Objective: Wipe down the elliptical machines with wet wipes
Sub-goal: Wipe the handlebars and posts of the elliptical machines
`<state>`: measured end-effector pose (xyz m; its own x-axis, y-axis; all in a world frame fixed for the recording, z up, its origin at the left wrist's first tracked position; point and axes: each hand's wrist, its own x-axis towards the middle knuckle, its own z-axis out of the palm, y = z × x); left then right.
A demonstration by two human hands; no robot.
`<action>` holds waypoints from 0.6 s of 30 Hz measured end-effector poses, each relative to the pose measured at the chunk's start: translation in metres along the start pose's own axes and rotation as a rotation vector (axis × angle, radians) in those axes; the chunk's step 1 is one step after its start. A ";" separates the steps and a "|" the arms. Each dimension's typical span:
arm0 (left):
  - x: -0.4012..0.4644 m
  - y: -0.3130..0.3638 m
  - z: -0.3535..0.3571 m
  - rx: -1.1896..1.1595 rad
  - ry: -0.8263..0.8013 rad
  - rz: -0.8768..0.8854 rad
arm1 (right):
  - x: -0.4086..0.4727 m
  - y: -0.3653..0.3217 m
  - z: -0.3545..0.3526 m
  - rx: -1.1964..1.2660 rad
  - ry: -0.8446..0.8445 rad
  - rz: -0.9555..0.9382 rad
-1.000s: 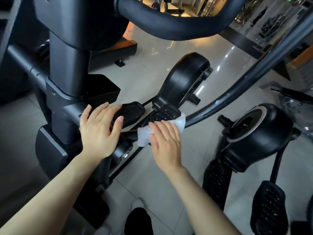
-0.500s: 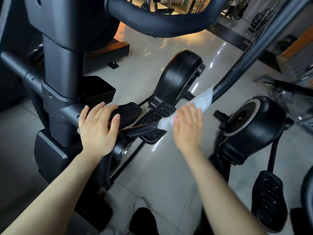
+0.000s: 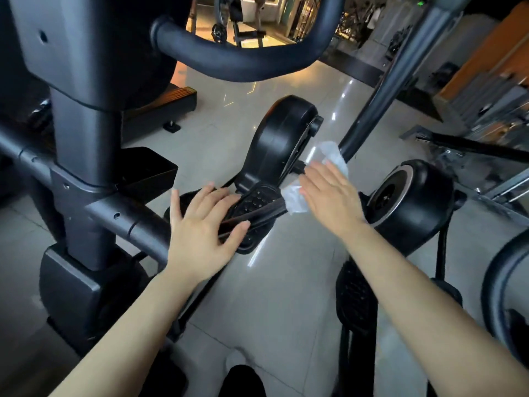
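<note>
The black elliptical machine fills the left of the view, with its grey centre column (image 3: pixel 83 138) and curved handlebar (image 3: pixel 234 61). Its swinging arm bar (image 3: pixel 380 90) runs from upper right down to my hands. My right hand (image 3: pixel 329 196) lies flat over a white wet wipe (image 3: pixel 294 200) and presses it against that bar, near the flywheel housing (image 3: pixel 280 138). The wipe sticks out on both sides of the hand. My left hand (image 3: pixel 200 230) rests on the lower part of the same bar with fingers spread, just above a studded pedal (image 3: pixel 257 200).
A second elliptical stands at the right, with its flywheel housing (image 3: pixel 409 202) and pedal (image 3: pixel 355 299) close to my right forearm. Pale tiled floor (image 3: pixel 272 296) lies between the two machines. More gym equipment (image 3: pixel 472 90) sits at the back right.
My right hand has slid the wipe up along the arm bar, away from my left hand. My left hand stays on the bar, and its fingers have spread wider.
</note>
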<state>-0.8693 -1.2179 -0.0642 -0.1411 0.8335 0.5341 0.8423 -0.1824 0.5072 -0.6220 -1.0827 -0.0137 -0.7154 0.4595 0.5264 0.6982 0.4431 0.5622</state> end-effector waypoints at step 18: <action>0.000 0.001 0.009 0.158 0.096 0.088 | 0.066 0.107 -0.070 -0.695 -0.202 -0.423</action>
<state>-0.8637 -1.2136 -0.0692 -0.1061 0.7628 0.6379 0.9235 -0.1622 0.3475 -0.5965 -1.0591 0.1257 -0.8491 0.5194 0.0960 0.1505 0.0637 0.9866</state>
